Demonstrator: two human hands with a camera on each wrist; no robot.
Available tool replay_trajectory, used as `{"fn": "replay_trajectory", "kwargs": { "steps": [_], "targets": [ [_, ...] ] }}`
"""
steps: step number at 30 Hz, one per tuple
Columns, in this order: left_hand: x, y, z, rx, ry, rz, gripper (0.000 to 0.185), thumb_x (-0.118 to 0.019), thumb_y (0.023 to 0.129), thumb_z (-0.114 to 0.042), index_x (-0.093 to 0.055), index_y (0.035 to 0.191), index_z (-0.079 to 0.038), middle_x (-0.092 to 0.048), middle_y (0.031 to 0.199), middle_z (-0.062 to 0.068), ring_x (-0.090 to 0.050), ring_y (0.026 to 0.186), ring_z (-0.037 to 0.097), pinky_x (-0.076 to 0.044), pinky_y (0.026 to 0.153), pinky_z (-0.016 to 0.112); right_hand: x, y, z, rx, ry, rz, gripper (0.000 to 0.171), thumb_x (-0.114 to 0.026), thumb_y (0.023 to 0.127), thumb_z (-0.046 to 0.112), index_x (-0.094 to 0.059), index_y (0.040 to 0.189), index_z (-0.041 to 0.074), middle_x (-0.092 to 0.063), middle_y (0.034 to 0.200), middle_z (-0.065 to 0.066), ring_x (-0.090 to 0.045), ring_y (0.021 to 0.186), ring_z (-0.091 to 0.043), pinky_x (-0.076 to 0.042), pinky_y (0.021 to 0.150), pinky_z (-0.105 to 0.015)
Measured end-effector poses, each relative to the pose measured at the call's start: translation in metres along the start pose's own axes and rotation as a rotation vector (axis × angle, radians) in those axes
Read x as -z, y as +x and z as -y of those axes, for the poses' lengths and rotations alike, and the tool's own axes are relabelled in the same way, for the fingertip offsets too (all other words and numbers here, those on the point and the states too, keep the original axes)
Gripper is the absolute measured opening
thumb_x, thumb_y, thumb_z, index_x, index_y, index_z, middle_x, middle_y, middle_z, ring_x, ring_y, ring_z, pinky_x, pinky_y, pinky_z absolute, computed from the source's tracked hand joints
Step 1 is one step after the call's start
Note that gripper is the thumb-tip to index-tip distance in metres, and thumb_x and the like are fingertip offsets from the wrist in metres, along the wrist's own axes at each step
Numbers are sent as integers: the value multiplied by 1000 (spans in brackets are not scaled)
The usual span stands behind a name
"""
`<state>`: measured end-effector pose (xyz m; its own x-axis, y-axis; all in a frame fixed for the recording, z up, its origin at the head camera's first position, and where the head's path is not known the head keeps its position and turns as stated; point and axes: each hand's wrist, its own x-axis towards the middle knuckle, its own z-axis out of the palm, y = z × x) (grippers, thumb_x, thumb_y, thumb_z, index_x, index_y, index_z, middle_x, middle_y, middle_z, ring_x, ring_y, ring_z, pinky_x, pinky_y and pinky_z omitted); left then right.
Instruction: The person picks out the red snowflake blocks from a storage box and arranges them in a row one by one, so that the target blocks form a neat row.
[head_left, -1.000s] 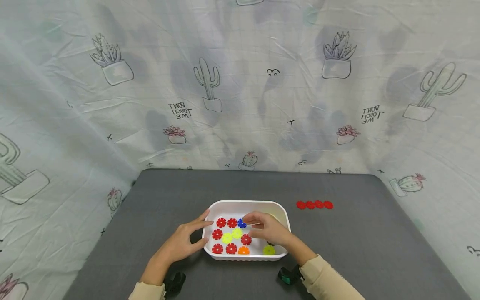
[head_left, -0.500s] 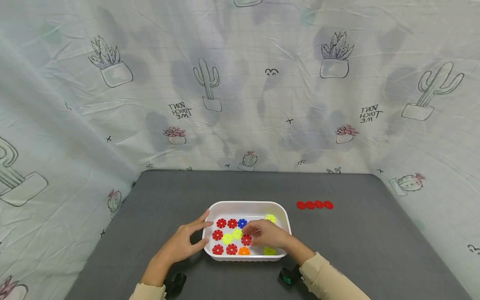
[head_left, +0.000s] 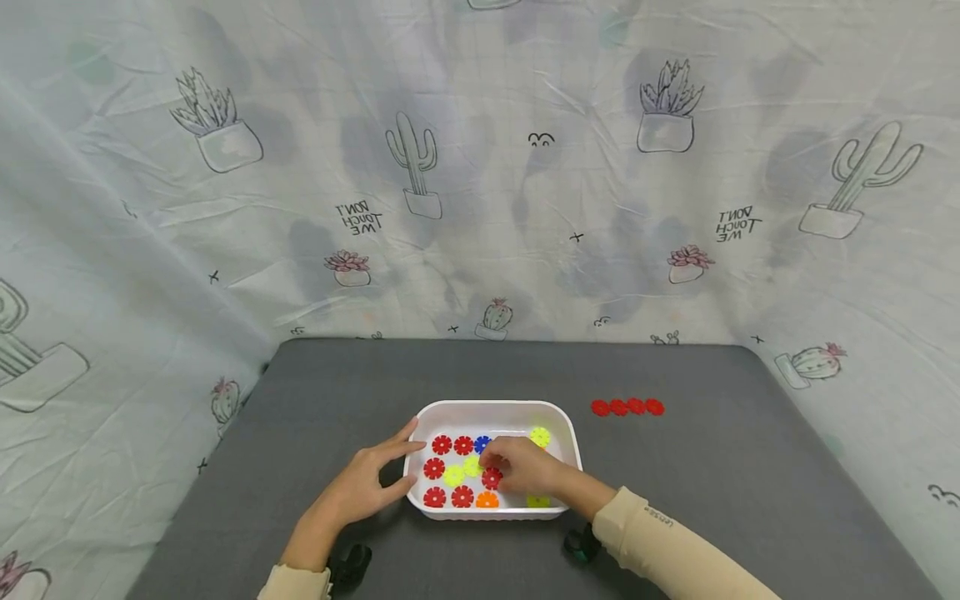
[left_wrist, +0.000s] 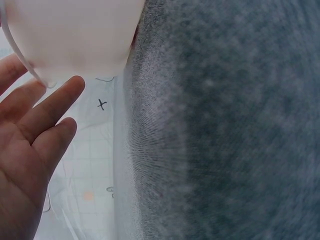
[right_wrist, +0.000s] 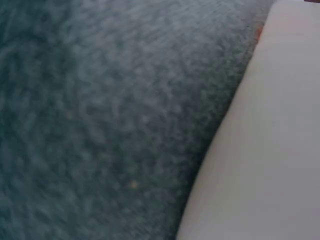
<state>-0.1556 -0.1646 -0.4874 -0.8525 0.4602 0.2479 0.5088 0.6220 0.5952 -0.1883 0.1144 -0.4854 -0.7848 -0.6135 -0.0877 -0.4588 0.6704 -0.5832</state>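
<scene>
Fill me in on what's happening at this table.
A person is working at a white tray of colored discs. Their left hand touches the tray's left end, while the right hand is over the tray's inside, fingers near a blue disc; whether they pinch anything is hidden. Red, yellow and orange discs also lie inside. Beyond the tray, to the right, four red discs form a row on the gray table.

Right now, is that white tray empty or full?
Neither: the white tray holds red discs and yellow discs, with bare white showing between them.
</scene>
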Motion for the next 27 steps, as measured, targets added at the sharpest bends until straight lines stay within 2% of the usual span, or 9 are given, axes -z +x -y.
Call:
{"fn": "replay_trajectory", "kwargs": {
  "steps": [6, 11, 18, 22, 27],
  "targets": [
    [1, 0, -3, 17, -21, 9, 46, -63, 81, -28, -54, 125, -16, -31, 145, 0, -40, 126, 19, -39, 95, 49, -1, -1, 4, 29, -79, 4, 27, -69, 74, 7, -61, 97, 18, -56, 88, 9, -47, 81, -5, -46, 79, -19],
    [1, 0, -3, 22, -21, 7, 46, -63, 81, -28, -54, 125, -16, -30, 145, -1, -40, 126, 18, -39, 95, 49, 0, -1, 5, 4, -85, 16, 23, -70, 75, 13, -62, 94, 20, -51, 84, 7, -45, 76, -4, -44, 69, -14],
    [-1, 2, -2, 23, -18, -1, 46, -63, 81, -28, -54, 125, -17, -30, 145, -1, -40, 126, 18, -39, 95, 49, 2, -1, -1, 13, -79, 20, 22, -71, 75, 15, -61, 94, 23, -50, 88, 10, -45, 78, -3, -44, 70, -14],
    [-3, 3, -1, 27, -12, -9, 45, -63, 81, -28, -54, 125, -17, -31, 145, -1, -40, 126, 19, -39, 94, 49, 5, 1, -5, 3, -7, 14, 21, -70, 76, 13, -61, 93, 22, -53, 86, 10, -48, 77, -5, -46, 70, -16],
    [-6, 4, -1, 38, -2, -15, 45, -63, 82, -27, -54, 125, -18, -30, 145, -3, -40, 126, 18, -39, 95, 49, 11, 2, -8, -37, 141, -9, 21, -70, 75, 11, -61, 92, 19, -58, 85, 9, -52, 78, -7, -49, 72, -19]
  ]
}}
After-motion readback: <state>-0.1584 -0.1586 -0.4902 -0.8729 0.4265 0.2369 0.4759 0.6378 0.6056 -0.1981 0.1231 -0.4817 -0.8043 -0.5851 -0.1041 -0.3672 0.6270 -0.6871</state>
